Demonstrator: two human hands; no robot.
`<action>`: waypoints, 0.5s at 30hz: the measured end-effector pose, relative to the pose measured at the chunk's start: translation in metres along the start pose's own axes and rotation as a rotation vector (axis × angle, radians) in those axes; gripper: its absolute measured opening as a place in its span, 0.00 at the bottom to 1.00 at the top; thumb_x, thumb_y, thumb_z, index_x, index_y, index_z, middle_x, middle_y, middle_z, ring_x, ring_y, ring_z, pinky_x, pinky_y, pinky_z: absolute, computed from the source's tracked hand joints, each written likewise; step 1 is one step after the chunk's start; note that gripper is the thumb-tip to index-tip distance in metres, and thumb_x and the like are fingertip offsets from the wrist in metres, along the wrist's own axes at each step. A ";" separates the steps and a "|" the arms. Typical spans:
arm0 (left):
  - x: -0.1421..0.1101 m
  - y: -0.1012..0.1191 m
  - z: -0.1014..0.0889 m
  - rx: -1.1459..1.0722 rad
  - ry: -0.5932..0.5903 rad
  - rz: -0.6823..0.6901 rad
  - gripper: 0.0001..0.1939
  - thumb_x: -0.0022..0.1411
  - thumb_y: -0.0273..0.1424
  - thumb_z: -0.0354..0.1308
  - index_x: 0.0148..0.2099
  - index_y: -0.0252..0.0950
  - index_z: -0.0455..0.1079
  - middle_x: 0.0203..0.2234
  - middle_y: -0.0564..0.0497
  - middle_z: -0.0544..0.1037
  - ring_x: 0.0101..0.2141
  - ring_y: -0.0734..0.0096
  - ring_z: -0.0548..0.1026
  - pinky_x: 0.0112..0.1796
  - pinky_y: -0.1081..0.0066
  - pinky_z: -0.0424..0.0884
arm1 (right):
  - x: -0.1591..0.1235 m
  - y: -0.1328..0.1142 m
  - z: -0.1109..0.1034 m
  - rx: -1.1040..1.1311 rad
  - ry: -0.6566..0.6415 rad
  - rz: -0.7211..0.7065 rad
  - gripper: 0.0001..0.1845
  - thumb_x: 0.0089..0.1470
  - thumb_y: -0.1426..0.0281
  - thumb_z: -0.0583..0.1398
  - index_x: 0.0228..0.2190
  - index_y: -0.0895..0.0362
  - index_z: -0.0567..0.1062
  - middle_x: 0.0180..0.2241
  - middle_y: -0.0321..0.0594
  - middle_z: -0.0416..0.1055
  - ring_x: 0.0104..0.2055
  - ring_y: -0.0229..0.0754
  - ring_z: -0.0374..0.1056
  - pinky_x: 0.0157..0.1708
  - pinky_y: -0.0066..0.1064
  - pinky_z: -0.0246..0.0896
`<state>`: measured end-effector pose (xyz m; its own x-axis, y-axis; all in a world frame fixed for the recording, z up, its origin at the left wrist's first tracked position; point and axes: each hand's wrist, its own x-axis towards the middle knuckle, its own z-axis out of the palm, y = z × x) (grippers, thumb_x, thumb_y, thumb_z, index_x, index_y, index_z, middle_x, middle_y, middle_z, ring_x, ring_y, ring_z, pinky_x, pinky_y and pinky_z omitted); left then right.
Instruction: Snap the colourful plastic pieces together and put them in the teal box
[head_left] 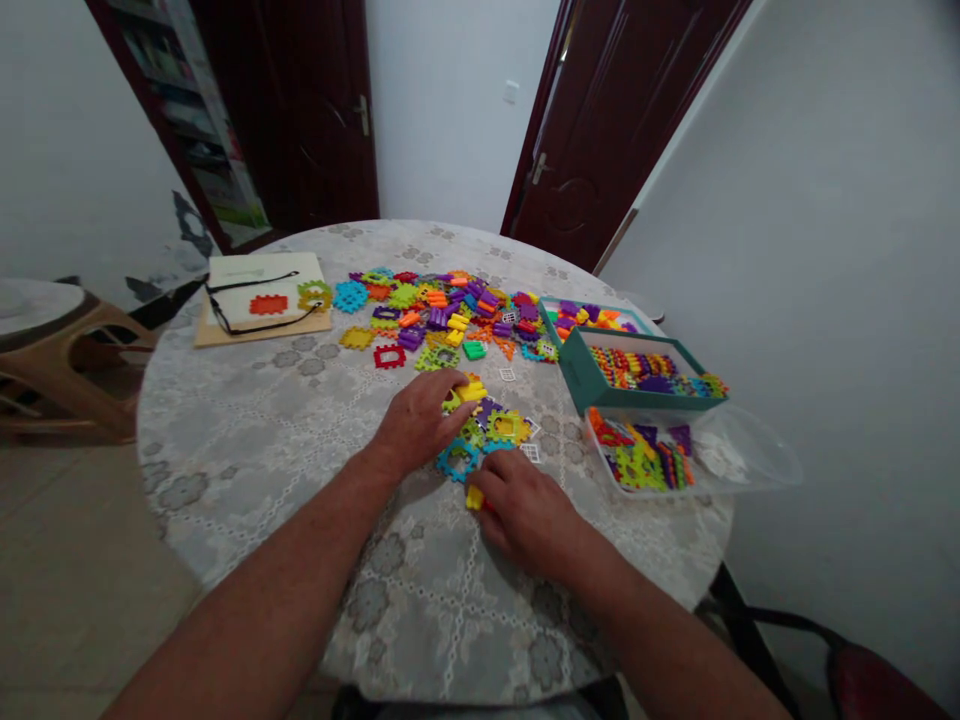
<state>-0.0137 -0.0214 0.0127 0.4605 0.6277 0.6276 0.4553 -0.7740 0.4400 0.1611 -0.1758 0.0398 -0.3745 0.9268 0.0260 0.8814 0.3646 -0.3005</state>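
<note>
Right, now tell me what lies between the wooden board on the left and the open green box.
A heap of coloured plastic pieces lies between the wooden board and green box, in the head view.

Colour and pattern record, counter (pixel 247 420) and surroundings.
Tablecloth (pixel 300 440): pale grey, darker grey flowers, white dotted lattice lines. Toothed square plates: turquoise (pixel 459 460), yellow-green (pixel 508 427), red (pixel 389 356), orange (pixel 268 304). Block at left hand (pixel 421 418): yellow (pixel 472 392); block at right hand (pixel 517 500): yellow (pixel 474 497). Heaped pieces (pixel 480 300): purple, orange, yellow, green. Open box (pixel 626 392): teal-green. Doors (pixel 300 120): dark reddish brown. Wall (pixel 442 110): white.
</note>
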 end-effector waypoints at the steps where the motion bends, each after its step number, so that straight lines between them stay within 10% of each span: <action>1: 0.000 0.000 0.000 -0.002 0.000 0.004 0.11 0.71 0.35 0.62 0.52 0.37 0.71 0.45 0.44 0.82 0.41 0.61 0.80 0.47 0.58 0.79 | 0.001 0.001 0.002 0.023 0.008 -0.021 0.13 0.63 0.74 0.60 0.48 0.55 0.77 0.49 0.49 0.72 0.52 0.53 0.66 0.50 0.46 0.70; 5: 0.001 0.002 -0.001 0.001 0.022 0.010 0.11 0.71 0.35 0.62 0.53 0.37 0.70 0.44 0.44 0.82 0.43 0.60 0.80 0.48 0.58 0.78 | 0.006 0.014 0.007 0.424 0.239 -0.016 0.16 0.60 0.75 0.62 0.49 0.53 0.78 0.48 0.45 0.75 0.51 0.48 0.69 0.54 0.44 0.68; 9: 0.002 0.006 -0.004 -0.029 0.079 0.041 0.12 0.72 0.35 0.62 0.54 0.38 0.70 0.44 0.45 0.81 0.44 0.60 0.80 0.47 0.59 0.79 | 0.017 0.030 0.006 1.216 0.512 0.419 0.14 0.60 0.63 0.66 0.47 0.53 0.79 0.38 0.39 0.75 0.34 0.40 0.69 0.30 0.30 0.67; 15: -0.003 0.023 -0.005 -0.133 0.004 0.161 0.11 0.72 0.35 0.62 0.53 0.39 0.71 0.45 0.43 0.82 0.46 0.58 0.80 0.49 0.57 0.78 | 0.026 0.033 0.004 1.855 0.517 0.491 0.23 0.55 0.55 0.71 0.48 0.54 0.78 0.40 0.41 0.76 0.32 0.38 0.71 0.21 0.24 0.65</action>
<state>-0.0083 -0.0415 0.0245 0.5157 0.4950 0.6993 0.2715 -0.8685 0.4147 0.1790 -0.1405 0.0264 0.1685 0.9583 -0.2308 -0.5877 -0.0903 -0.8040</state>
